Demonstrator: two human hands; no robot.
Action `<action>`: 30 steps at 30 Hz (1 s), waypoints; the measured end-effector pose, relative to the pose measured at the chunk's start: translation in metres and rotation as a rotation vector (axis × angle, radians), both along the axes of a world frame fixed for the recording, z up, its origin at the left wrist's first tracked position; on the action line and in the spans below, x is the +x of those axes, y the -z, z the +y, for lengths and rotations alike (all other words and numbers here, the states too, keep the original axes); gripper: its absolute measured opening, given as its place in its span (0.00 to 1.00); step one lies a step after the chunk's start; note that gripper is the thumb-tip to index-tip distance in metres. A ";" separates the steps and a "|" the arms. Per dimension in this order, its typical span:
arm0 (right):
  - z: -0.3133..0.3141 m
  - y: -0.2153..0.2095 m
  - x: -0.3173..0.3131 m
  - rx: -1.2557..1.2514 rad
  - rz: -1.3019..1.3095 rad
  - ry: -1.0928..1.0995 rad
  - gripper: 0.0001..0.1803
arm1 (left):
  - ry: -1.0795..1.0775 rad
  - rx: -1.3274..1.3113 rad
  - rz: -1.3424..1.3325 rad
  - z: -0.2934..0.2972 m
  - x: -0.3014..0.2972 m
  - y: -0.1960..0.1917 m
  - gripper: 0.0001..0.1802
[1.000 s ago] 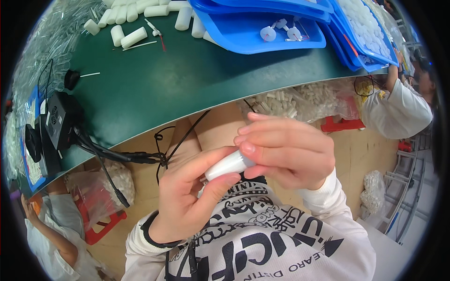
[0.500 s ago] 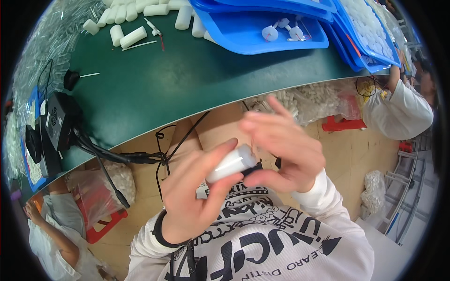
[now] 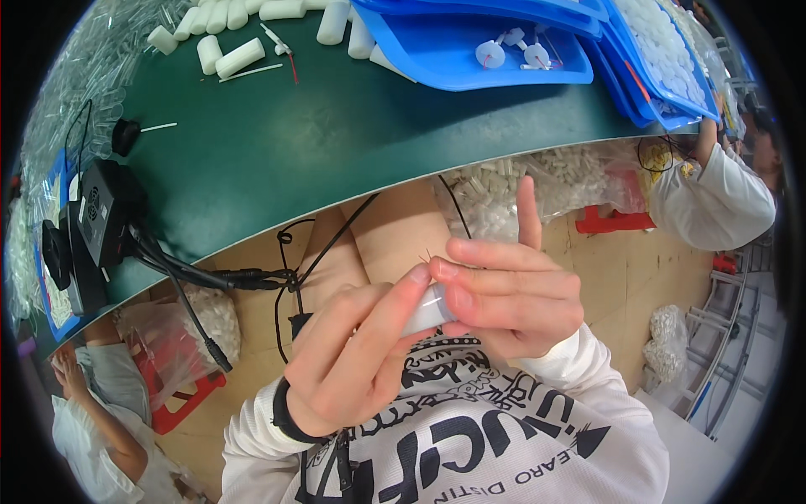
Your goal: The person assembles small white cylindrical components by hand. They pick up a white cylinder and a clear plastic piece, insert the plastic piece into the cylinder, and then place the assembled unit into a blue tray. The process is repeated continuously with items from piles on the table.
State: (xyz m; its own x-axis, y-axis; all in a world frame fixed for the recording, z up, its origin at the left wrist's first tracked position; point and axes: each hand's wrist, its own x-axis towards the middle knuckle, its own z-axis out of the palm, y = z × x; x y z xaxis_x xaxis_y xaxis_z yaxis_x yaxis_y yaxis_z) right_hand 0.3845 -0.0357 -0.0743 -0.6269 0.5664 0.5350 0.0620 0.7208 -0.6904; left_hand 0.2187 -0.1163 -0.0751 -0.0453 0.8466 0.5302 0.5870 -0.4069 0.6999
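Note:
Above my lap, a short white plastic cylinder (image 3: 426, 315) sits between my two hands. My left hand (image 3: 348, 357) is closed round its body, with the fingertips near its far end. The fingers of my right hand (image 3: 512, 302) press against the other end of the cylinder and its translucent rim; one finger points up. Fine reddish wires (image 3: 426, 257) stick up where the fingertips of both hands meet. Much of the cylinder is hidden behind my fingers.
The green table (image 3: 277, 151) holds several white cylinders (image 3: 241, 57), a small white part with a red wire (image 3: 281, 42) and blue trays (image 3: 470, 80). A black box (image 3: 113, 206) with cables stands at the left edge. Co-workers sit on both sides.
My right hand has moved left onto the end of the cylinder, its fingers now touching it. My left fingers have shifted up over the cylinder, hiding more of it.

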 end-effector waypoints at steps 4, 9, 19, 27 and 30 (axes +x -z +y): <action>0.002 0.004 -0.002 0.010 0.000 0.003 0.17 | -0.050 0.040 0.072 0.003 0.000 0.004 0.25; -0.002 0.007 -0.015 -0.500 0.483 0.206 0.26 | -0.136 0.123 0.124 0.007 -0.002 0.007 0.24; -0.022 0.012 -0.012 -0.637 0.259 0.228 0.20 | -0.054 0.046 -0.046 0.006 0.005 0.012 0.22; -0.025 0.019 -0.010 -0.418 0.211 0.193 0.22 | -0.061 0.193 0.008 0.006 0.005 0.025 0.18; -0.022 0.019 -0.005 -0.301 0.141 0.184 0.22 | -0.037 0.202 0.052 0.010 0.005 0.023 0.17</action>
